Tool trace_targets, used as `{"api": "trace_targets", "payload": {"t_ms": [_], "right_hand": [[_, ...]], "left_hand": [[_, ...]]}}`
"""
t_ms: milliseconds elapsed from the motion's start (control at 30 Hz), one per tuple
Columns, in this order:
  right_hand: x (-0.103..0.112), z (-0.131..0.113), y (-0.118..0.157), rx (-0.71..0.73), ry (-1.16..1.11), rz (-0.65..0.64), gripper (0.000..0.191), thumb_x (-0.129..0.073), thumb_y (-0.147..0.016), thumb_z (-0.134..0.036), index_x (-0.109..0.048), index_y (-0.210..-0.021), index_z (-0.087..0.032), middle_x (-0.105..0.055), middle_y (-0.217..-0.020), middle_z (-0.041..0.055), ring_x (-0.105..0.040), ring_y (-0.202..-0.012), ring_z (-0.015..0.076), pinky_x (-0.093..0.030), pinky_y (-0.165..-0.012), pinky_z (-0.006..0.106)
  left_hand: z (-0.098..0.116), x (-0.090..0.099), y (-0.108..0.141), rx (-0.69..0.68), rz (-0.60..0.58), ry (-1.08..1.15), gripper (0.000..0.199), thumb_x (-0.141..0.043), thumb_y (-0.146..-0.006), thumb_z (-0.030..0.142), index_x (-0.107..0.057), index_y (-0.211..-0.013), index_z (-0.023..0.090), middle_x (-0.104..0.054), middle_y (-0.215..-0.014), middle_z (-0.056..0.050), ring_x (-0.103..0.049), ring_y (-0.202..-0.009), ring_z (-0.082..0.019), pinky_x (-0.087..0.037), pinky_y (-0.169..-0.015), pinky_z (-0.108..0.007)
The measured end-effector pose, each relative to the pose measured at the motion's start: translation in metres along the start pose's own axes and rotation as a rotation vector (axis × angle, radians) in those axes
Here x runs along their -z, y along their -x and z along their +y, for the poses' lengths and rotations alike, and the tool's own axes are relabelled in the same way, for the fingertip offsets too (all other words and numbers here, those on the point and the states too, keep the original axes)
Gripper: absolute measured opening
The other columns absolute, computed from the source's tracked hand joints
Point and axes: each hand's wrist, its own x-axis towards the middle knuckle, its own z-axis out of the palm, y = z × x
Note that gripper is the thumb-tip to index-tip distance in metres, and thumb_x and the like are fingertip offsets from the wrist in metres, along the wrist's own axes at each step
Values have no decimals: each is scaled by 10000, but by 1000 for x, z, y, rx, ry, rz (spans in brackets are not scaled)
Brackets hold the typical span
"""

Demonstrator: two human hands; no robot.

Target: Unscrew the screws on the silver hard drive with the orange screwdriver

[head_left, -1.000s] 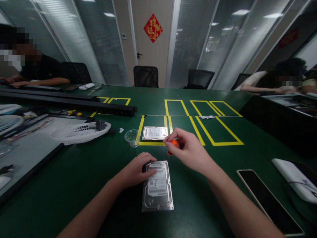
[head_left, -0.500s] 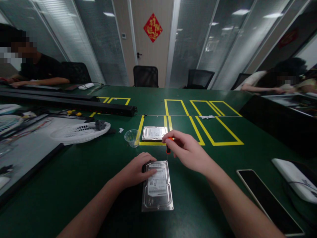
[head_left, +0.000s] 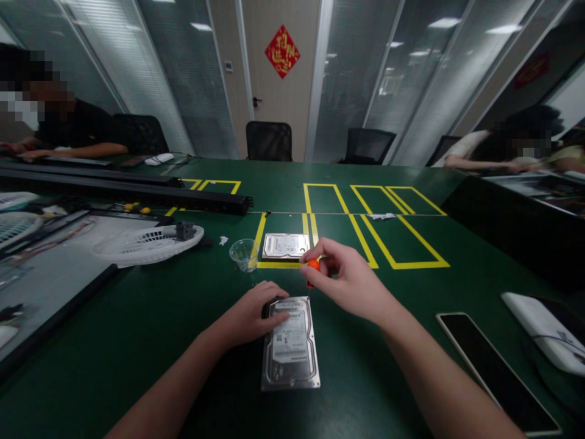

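Note:
A silver hard drive (head_left: pixel 292 360) with a white label lies flat on the green table in front of me. My left hand (head_left: pixel 256 311) grips its upper left edge, thumb across the label and fingers along the far side. Between the thumb and fingers of my right hand (head_left: pixel 342 274) is a screwdriver (head_left: pixel 314 264) with an orange and black handle. It stands upright, its thin shaft reaching down to the drive's far right corner. The screw under the tip is too small to make out. Beyond my hands sits a second hard drive (head_left: pixel 286 245).
Left of the second drive stands a clear plastic cup (head_left: pixel 244 255). A white racket (head_left: pixel 155 244) and long black bars (head_left: pixel 137 190) lie at left. At right are a phone (head_left: pixel 496 372) and a white device (head_left: pixel 543 332). People sit at both far sides.
The fingers of my right hand have shifted on the screwdriver handle, and more of its orange top shows. My left hand and the drive have stayed put.

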Motion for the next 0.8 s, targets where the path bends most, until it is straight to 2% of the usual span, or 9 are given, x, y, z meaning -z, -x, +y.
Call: {"api": "trace_targets", "payload": {"t_ms": [133, 267, 400, 567, 800], "right_hand": [[-1, -1, 2, 37, -17, -4, 62, -654, -910, -226, -606, -942, -203, -690, -943, 29, -532, -658, 116, -392, -575, 281], [0, -5, 2, 81, -38, -25, 90, -633, -901, -156, -617, -975, -204, -688, -945, 13, -554, -709, 119, -434, -631, 277], [1, -6, 2, 87, 8, -24, 43, -613, -952, -220, -644, -977, -203, -664, -841, 0, -575, -715, 134, -426, -638, 289], [1, -6, 2, 56, 39, -50, 148, -618, -979, -346, -675, -999, -211, -658, -780, -4, -536, -650, 132, -364, -574, 296], [1, -7, 2, 44, 37, -62, 152, -583, -994, -323, -670, -1060, -218, -658, -820, 3, -545, -676, 139, -365, -584, 292]], "left_hand": [[-1, -1, 0, -4, -5, -13, 276, -673, -943, 326, -654, -1206, 245, -647, -1169, -51, -598, -1087, -230, -497, -948, -379], [-2, -1, -1, -12, 4, -18, 271, -673, -943, 326, -656, -1201, 243, -651, -1174, -58, -596, -1096, -235, -493, -960, -385], [-1, 0, -1, -16, 0, -18, 265, -666, -952, 328, -656, -1205, 249, -649, -1169, -52, -598, -1089, -231, -492, -955, -384], [1, 2, 1, -7, 0, -13, 265, -663, -947, 331, -655, -1196, 242, -646, -1158, -51, -603, -1073, -228, -501, -937, -375], [2, 2, 1, -21, -8, -16, 269, -653, -951, 319, -649, -1207, 236, -645, -1174, -63, -597, -1102, -238, -496, -974, -393]]}}
